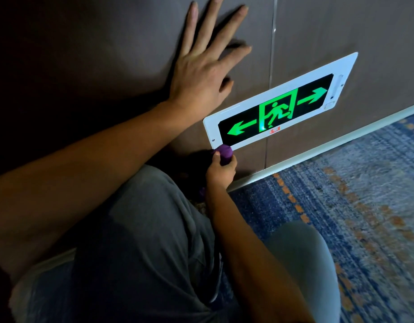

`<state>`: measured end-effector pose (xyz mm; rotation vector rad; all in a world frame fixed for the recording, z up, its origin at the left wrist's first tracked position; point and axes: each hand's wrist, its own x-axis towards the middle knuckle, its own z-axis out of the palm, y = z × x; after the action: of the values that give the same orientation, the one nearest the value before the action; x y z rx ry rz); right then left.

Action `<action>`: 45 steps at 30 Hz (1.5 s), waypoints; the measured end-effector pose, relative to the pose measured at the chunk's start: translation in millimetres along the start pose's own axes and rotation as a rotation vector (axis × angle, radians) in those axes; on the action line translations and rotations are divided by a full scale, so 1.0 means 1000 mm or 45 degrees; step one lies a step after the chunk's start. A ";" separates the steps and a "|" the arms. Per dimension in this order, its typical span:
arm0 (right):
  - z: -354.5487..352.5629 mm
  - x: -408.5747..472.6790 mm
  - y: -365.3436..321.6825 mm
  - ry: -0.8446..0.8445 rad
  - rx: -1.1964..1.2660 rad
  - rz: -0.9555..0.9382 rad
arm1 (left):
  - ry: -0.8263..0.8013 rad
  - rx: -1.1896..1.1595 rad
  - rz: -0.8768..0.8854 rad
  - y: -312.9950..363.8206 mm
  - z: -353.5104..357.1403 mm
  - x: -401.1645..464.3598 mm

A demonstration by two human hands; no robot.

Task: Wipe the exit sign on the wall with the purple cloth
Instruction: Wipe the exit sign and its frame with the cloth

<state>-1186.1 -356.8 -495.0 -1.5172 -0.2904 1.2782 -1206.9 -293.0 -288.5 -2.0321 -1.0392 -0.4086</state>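
The exit sign (280, 103) is a white-framed panel low on the dark wall, with a lit green running figure and two green arrows. My right hand (221, 172) grips the bunched purple cloth (224, 153) and presses it against the sign's lower left corner. A bit of the cloth hangs below the wrist. My left hand (201, 66) lies flat on the wall above and left of the sign, fingers spread, holding nothing.
A vertical seam (271, 73) splits the wall panels behind the sign. A white baseboard (317, 155) runs along the wall's foot above a blue and orange patterned carpet (352, 217). My knees in grey trousers (143, 241) are bent close to the wall.
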 end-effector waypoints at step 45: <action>-0.095 0.122 -0.099 0.209 -0.083 -0.329 | -0.040 0.104 0.270 0.020 0.017 0.061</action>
<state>-1018.8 -281.1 -496.8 -1.5727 -0.4101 0.9439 -1154.8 -254.8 -273.7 -2.0550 -0.8343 -0.2202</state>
